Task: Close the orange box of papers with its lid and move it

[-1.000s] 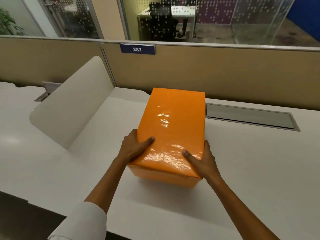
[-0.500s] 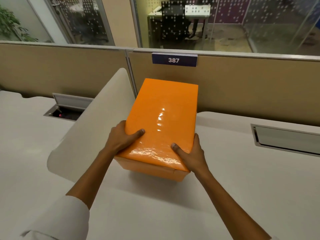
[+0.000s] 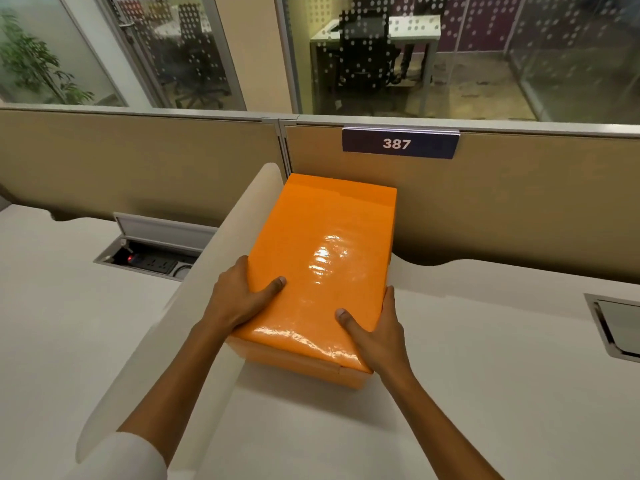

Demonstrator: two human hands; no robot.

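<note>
With the lid (image 3: 322, 258) already on the orange box (image 3: 304, 367), your left hand (image 3: 239, 299) and right hand (image 3: 379, 336) grip its 2 sides, so only setting it down remains.

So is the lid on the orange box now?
Yes, on. The glossy lid covers the whole orange box, its rim overlapping the base; both hands grip its sides.

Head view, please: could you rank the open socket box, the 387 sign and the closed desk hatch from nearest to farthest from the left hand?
From the left hand:
1. Open socket box, just to its left.
2. 387 sign, on the partition ahead.
3. Closed desk hatch, at the far right edge.
</note>
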